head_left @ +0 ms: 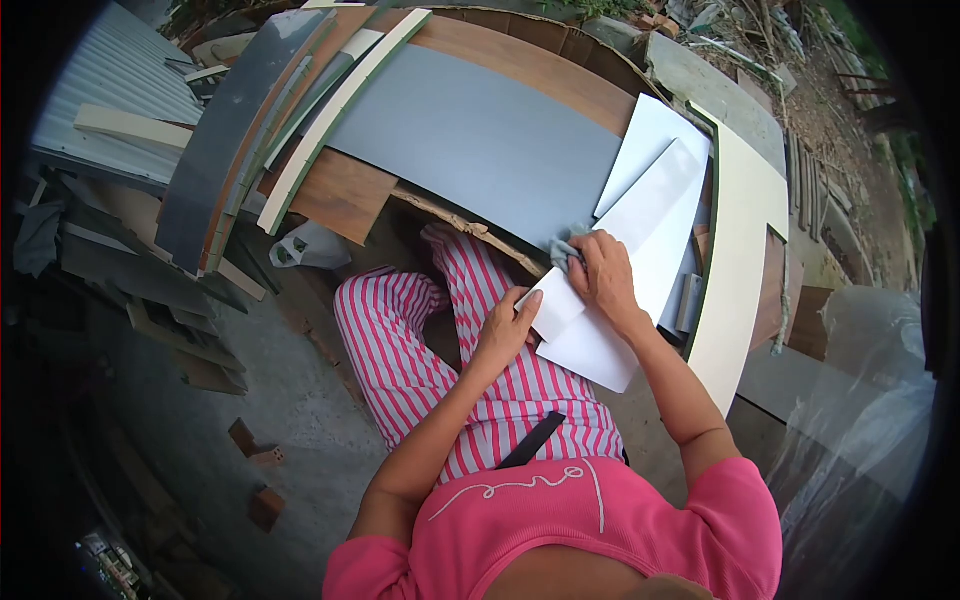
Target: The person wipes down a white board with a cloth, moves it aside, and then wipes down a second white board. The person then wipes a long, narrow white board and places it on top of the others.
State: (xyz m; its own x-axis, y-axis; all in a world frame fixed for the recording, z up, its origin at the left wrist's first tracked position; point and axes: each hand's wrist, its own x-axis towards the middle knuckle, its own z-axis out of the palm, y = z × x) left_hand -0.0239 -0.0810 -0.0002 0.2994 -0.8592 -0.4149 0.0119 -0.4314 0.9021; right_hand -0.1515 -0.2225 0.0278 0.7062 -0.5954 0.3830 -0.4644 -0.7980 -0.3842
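A long narrow white board (640, 210) lies slantwise over a wider white board (655, 265). My left hand (505, 335) grips the narrow board's near end, with the thumb on top and the fingers partly hidden underneath. In my right hand (603, 272) is a crumpled grey-blue cloth (568, 245), pressed on the narrow board's left edge a short way beyond my left hand. Both boards rest partly on a large grey panel (480, 130) and reach back toward my lap.
Long cream strips (345, 115) and dark panels (235, 120) are stacked at left. A cream board (735, 250) stands along the right side. A white plastic bag (310, 246) sits on the floor near my knee, with brick pieces (266, 508) further left. Clear plastic sheeting (850, 400) hangs at right.
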